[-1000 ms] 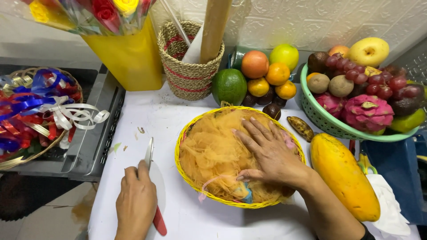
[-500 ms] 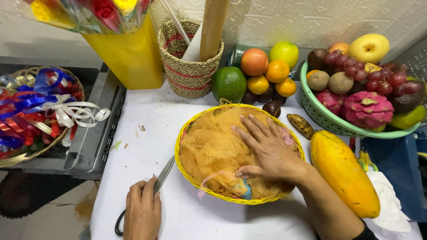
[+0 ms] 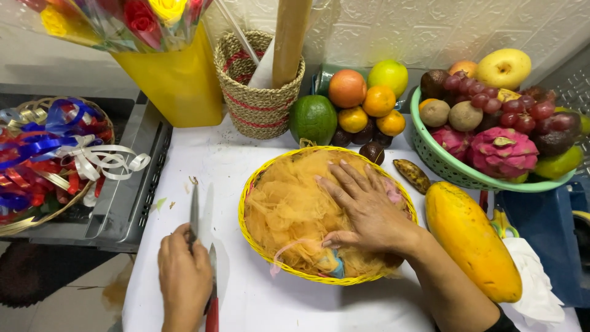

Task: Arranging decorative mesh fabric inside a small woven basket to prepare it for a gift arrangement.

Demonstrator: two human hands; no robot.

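Basket (image 3: 258, 184): yellow, round, filled with orange netting (image 3: 295, 209).
Right hand (image 3: 369, 209): flat, open on the netting.
Left hand (image 3: 183, 276): at 8 o'clock, closed around scissors (image 3: 195, 212).

yellow basket (image 3: 253, 184), orange netting (image 3: 295, 209), perhaps red-handled scissors (image 3: 212, 310).

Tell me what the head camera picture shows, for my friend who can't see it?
A person's right hand presses flat on orange netting inside a yellow basket, while the left hand rests on scissors on a white table. A papaya, a green bowl of fruit and a woven basket sit around them.
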